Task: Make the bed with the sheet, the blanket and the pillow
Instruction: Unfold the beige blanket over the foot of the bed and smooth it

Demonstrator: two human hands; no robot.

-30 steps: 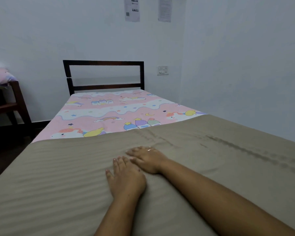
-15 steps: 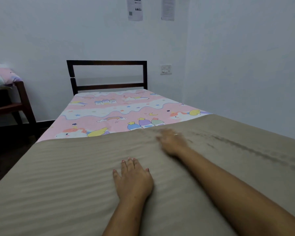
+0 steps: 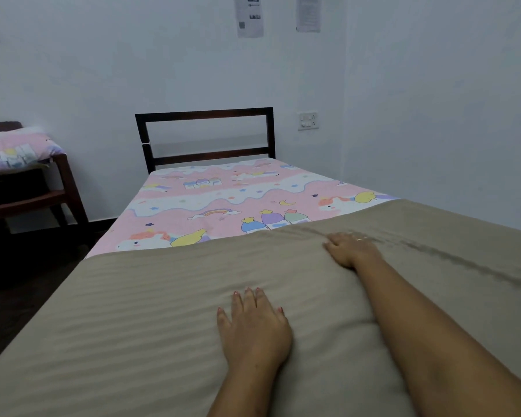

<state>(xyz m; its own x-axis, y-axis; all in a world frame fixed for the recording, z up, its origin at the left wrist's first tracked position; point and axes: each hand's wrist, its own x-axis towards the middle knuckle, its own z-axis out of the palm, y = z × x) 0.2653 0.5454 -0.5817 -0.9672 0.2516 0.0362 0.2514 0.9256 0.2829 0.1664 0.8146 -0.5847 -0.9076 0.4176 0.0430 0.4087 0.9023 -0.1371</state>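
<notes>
On the tan blanket, the left hand and right hand are lying flat, fingers straight (probably smoothing wrinkles), the right nearer its top edge. It is covering the near part of the pink sheet; the pillow is sitting aside on a chair.

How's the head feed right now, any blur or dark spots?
Head view: dim, even, bluish light, no glare; right hand on the blanket slightly smeared, left hand sharp; floor nearly black; wall papers unreadable.
</notes>
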